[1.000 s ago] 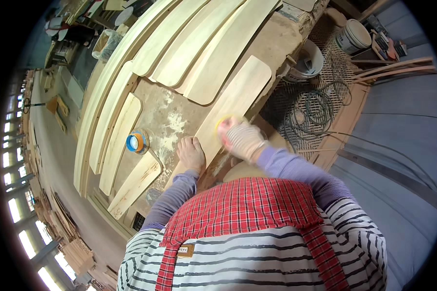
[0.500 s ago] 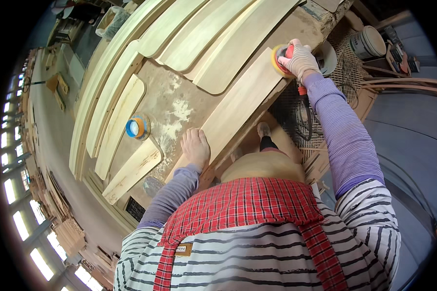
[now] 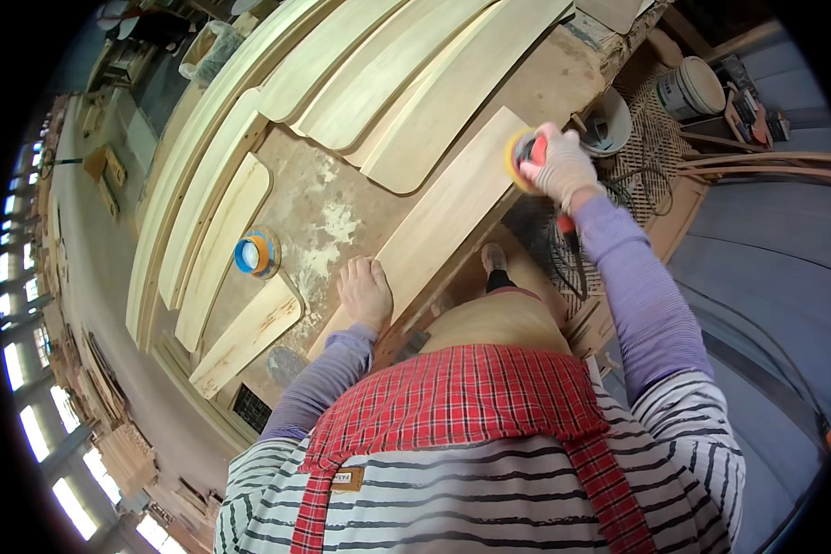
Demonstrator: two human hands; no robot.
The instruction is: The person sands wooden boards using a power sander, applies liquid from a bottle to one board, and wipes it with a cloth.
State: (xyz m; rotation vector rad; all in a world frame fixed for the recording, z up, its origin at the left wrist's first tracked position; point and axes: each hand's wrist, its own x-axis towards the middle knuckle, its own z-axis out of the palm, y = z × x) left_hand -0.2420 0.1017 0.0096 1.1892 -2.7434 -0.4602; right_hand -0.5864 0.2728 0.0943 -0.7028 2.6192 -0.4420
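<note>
A long pale wooden board [image 3: 452, 205] lies slantwise along the near edge of the workbench. My right hand [image 3: 565, 171], in a light glove with bare fingertips, grips a red sander [image 3: 532, 155] with a round yellow-edged pad. The pad, blurred, meets the board's near long edge close to its far end and looks tilted. A dark cord hangs from the sander below my hand. My bare left hand [image 3: 366, 292] lies palm down across the board's lower part, fingers stretched toward its far edge. The board's lower end is partly hidden by my left arm.
Several curved pale boards [image 3: 406, 83] lie across the bench [image 3: 319, 175], which has whitish dust patches. A blue and orange tape roll [image 3: 255, 253] sits by shorter pieces at left. Beyond my right hand stand a bucket [image 3: 609, 122], a white tub [image 3: 692, 88] and a woven mat [image 3: 646, 148].
My right hand and the sander have come nearer and slightly left, from the board's far end to its near long edge. My left hand stays on the board.
</note>
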